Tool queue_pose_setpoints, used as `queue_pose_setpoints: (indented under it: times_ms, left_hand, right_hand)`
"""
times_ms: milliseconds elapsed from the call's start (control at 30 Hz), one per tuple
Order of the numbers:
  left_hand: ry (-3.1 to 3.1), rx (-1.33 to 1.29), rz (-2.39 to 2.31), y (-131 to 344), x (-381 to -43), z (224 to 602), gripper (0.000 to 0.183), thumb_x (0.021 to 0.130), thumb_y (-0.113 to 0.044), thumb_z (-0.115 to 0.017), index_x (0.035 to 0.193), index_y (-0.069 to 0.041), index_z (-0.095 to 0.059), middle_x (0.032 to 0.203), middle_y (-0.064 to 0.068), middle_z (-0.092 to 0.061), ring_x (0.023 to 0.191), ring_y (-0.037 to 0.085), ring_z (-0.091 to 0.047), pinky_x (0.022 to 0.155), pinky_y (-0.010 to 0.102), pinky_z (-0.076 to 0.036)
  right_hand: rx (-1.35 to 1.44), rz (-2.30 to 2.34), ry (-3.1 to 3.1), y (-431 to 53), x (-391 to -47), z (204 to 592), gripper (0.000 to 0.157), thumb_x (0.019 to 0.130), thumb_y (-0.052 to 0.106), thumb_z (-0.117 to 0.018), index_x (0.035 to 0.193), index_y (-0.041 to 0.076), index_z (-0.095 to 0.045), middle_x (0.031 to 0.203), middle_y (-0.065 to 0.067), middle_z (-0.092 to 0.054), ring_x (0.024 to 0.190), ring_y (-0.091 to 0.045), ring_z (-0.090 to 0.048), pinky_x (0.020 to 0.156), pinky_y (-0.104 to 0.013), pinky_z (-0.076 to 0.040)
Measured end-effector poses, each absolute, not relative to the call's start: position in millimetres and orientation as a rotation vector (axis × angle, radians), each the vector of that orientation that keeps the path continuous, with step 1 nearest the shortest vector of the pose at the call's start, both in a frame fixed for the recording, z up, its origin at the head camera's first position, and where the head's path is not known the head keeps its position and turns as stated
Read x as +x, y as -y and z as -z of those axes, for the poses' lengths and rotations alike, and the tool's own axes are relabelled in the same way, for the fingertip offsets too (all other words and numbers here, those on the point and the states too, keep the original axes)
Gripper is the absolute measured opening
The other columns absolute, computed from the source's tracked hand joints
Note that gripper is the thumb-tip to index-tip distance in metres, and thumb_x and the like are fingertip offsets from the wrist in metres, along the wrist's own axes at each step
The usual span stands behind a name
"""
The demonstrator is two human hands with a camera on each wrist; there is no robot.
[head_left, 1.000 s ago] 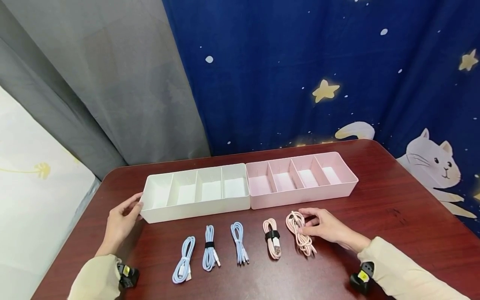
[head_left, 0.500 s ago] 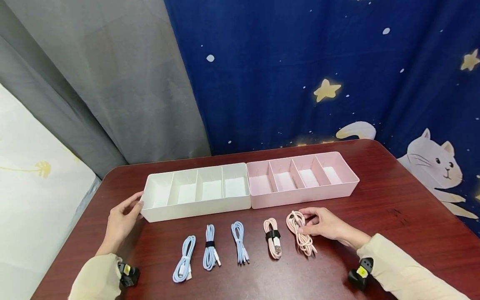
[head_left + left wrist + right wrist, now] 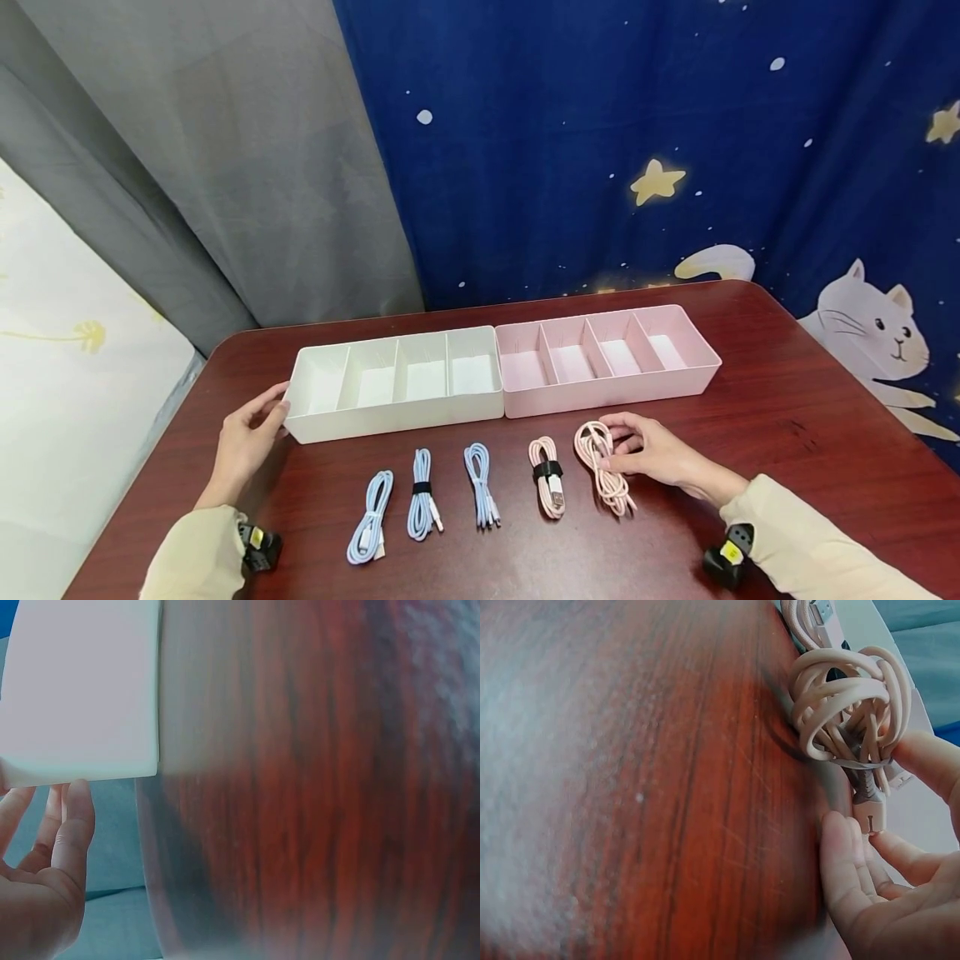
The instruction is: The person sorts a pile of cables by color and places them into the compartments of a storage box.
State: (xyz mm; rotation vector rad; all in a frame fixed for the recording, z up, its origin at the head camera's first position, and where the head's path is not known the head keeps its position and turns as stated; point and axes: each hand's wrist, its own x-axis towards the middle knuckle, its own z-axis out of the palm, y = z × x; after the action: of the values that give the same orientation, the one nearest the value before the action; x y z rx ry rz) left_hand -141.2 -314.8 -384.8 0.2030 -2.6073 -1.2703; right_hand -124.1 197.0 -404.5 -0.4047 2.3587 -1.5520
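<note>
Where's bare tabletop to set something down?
Table is bare in front of the cable row, between the sleeves, and right of the pink tray, to the table edge. Crowded: between cable row and pink tray, where the right hand holds the rightmost pink cable; also where the left hand touches the white tray.

In the head view, the scene has slid slightly rightward over the last second: white box (image 3: pixel 401 419), rightmost cable (image 3: pixel 611 485), left hand (image 3: pixel 245 437) and right hand (image 3: pixel 651 450) included. The upper-right star (image 3: pixel 944 123) now meets the frame's edge.
</note>
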Motion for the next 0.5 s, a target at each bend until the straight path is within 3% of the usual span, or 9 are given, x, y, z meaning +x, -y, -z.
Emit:
queue_pose_setpoints:
  times_ms: [500]
  left_hand:
    - [2.587,0.203,1.292,315.6,-141.9,387.6,0.044,0.091,-0.03,-0.048,0.128,-0.007,-0.048,0.089,-0.007,-0.054,0.07,-0.004,-0.054,0.061,0.015,-0.049]
  right_hand:
    - [-0.362,1.53,-2.395,-194.7,-123.4,404.7,0.062,0.071,0.012,-0.073,0.117,-0.017,-0.044,0.097,-0.015,-0.052,0.075,-0.015,-0.053,0.061,-0.021,-0.046]
